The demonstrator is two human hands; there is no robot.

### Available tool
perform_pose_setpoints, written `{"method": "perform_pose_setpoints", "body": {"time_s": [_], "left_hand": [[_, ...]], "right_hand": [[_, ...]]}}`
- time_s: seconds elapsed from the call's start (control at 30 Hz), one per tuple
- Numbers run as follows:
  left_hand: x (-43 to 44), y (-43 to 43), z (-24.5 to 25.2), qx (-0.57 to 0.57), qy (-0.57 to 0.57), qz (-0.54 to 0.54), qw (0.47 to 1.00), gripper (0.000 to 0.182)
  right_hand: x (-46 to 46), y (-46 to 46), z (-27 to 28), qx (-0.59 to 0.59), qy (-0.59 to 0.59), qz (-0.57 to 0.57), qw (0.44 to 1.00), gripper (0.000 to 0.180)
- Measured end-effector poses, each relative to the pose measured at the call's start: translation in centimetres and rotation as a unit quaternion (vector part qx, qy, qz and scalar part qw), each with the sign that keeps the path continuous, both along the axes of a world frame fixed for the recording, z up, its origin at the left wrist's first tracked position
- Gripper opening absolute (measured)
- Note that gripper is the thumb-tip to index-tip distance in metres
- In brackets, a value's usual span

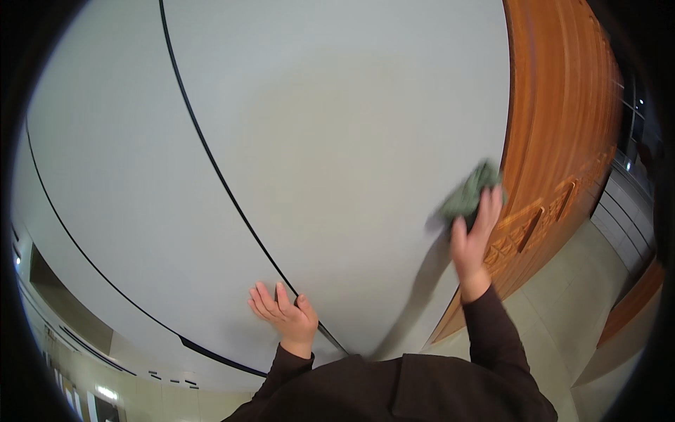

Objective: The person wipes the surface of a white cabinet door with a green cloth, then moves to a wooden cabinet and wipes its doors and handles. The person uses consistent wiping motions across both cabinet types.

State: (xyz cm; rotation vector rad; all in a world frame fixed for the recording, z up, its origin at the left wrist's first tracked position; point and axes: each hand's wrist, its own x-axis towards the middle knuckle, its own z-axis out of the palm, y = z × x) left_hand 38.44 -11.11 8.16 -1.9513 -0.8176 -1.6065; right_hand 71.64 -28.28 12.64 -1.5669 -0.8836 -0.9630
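My right hand (472, 237) holds a crumpled green cloth (472, 192) near the right border of a large pale grey panel (348, 158). Part of the cloth is hidden behind my fingers, and both look slightly blurred. A long arm shadow falls across the panel below them. My left hand (287, 315) is empty, fingers apart, over the lower panel beside a dark seam (219, 174). Whether its fingers touch the surface, I cannot tell.
Carved orange-brown wood panelling (559, 132) with dark handles (531, 230) borders the panel on the right. Pale floor tiles (548, 274) show at lower right. Farther left, another thin dark seam (68, 227) widens into a black strip (221, 360).
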Motion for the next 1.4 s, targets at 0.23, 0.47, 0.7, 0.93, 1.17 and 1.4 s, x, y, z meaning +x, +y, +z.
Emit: {"method": "perform_pose_setpoints", "body": {"time_s": [0.23,0.47,0.7,0.93,1.17,1.4], "left_hand": [[-0.1,0.2,0.0,0.031,0.008,0.020,0.999,0.047],[-0.3,0.0,0.0,0.030,0.017,0.019,0.999,0.048],[-0.1,0.0,-0.1,0.016,0.008,0.013,1.000,0.046],[-0.3,0.1,0.0,0.035,-0.003,0.017,0.999,0.045],[-0.5,-0.1,-0.2,0.031,0.004,0.017,0.999,0.044],[-0.1,0.0,-0.2,0.040,-0.013,0.018,0.999,0.042]], "right_hand": [[-5.8,2.9,2.6,-0.075,-0.080,0.049,0.993,0.052],[-10.5,3.6,-21.7,-0.186,-0.391,0.101,0.896,0.032],[-3.3,2.7,3.1,0.024,-0.035,0.062,0.997,0.056],[-11.1,5.1,-1.5,-0.038,-0.243,0.105,0.964,0.042],[-9.9,3.3,-13.6,-0.172,-0.444,0.140,0.868,0.038],[-3.1,2.2,7.1,0.176,0.010,0.091,0.980,0.049]]}}
